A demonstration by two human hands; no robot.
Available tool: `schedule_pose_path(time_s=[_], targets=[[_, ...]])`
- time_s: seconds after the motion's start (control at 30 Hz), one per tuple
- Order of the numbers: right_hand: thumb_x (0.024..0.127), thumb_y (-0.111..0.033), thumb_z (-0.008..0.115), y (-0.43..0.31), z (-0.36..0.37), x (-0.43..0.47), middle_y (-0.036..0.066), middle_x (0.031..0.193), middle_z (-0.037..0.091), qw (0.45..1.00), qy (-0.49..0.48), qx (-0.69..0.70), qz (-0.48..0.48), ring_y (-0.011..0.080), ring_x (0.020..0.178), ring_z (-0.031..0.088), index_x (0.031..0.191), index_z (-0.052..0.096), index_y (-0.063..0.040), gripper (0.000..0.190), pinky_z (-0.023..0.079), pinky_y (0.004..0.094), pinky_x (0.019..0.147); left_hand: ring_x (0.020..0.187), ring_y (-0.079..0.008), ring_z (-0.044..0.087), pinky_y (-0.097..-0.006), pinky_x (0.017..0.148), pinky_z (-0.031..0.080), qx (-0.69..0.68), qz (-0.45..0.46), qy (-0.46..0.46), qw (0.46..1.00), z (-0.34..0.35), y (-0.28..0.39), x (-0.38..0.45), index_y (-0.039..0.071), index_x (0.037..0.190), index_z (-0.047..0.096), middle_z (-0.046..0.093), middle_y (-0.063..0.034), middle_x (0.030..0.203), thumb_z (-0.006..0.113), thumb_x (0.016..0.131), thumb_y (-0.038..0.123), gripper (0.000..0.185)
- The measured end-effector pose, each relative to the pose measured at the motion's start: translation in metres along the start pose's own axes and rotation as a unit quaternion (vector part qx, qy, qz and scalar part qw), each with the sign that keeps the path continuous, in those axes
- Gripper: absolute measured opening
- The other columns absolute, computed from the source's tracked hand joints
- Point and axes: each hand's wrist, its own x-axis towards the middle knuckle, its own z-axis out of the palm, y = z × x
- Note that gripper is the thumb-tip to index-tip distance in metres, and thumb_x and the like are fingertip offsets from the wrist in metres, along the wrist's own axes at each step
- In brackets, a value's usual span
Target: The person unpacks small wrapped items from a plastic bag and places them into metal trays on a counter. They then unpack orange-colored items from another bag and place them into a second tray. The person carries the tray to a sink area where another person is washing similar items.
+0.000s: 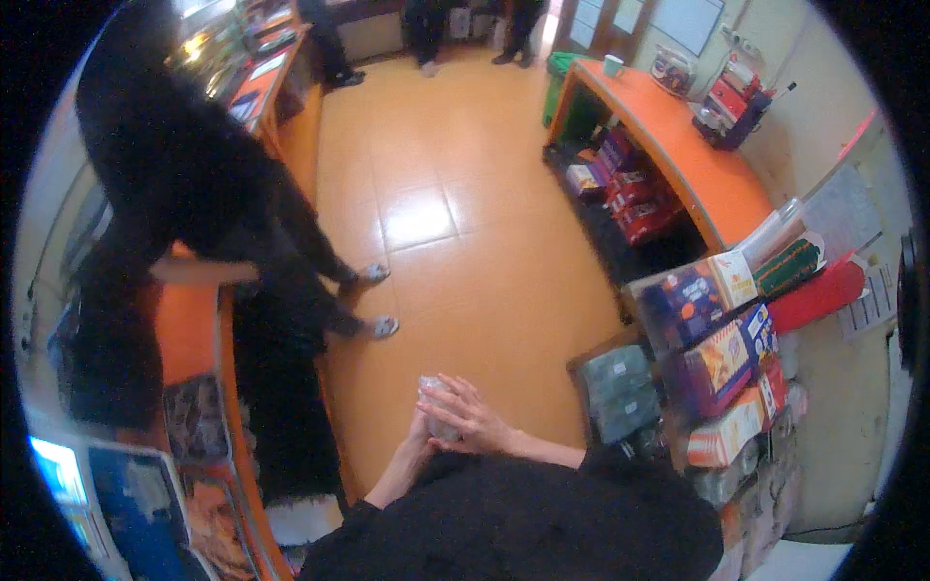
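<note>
Both my hands are held together in front of my dark top, low in the middle of the view. Between them is a small clear, crinkled object (pixel 429 383), perhaps a wrapped item or plastic cup; the picture does not settle which. My right hand (pixel 468 421) lies over it with fingers spread across its side. My left hand (pixel 421 428) supports it from the left and is partly hidden behind the right. Beneath them shows the orange-brown floor (pixel 450 305).
An orange counter (pixel 190 327) runs along the left, where a person in dark clothes (pixel 196 167) stands. Another orange counter (pixel 676 109) carries a cup (pixel 612 66). Stacked printed cartons (pixel 719 363) and a crate of green packs (pixel 621 392) stand at right. Several people stand at the far end.
</note>
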Motion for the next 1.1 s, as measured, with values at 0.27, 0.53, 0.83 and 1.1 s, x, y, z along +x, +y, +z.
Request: schedule_pose_path(time_s=[0.27,0.53,0.83,1.1], targets=[[0.072,-0.011,0.065,0.187,-0.063,0.062,0.017,0.133,0.045,0.983,0.143,-0.109,0.041,0.043,0.125,0.039,0.121,0.056,-0.009,0.05,0.036,0.0523,0.1,0.118,-0.0256,0.048,-0.0403,0.098,0.041,0.049,-0.058,0.025,0.997,0.035,0.067,0.225,0.01,0.13,0.043,0.049,-0.0093,0.129,0.045,0.09,0.043,0.051],[0.089,-0.017,0.05,0.396,-0.192,0.184,0.021,0.134,0.04,0.921,0.294,-0.091,0.238,0.0397,0.122,0.04,0.132,0.038,-0.002,0.048,0.035,0.0469,0.101,0.128,-0.0307,0.031,-0.0421,0.106,0.027,0.151,-0.012,-0.016,0.988,0.164,0.164,0.487,0.007,0.141,0.01,0.023,-0.0161,0.141,0.056,0.088,0.031,0.074],[0.094,-0.021,0.045,0.602,-0.294,0.316,0.017,0.136,0.036,0.799,0.467,0.193,0.325,0.0256,0.12,0.043,0.142,0.016,-0.005,0.058,0.039,0.0357,0.098,0.137,-0.0323,0.012,-0.0442,0.11,0.021,0.331,-0.006,-0.202,0.922,0.19,0.269,0.734,-0.001,0.144,0.006,0.007,-0.0233,0.145,0.078,0.072,0.029,0.107],[0.096,-0.027,0.044,0.801,-0.385,0.473,0.014,0.146,0.017,0.819,0.273,0.42,0.279,0.0248,0.135,0.019,0.145,0.006,-0.005,0.066,0.016,0.0371,0.111,0.13,-0.0372,0.027,-0.0436,0.105,0.032,0.62,0.268,-0.056,0.735,0.215,0.413,0.965,0.008,0.141,0.029,0.02,-0.022,0.138,0.084,0.062,0.027,0.097]])
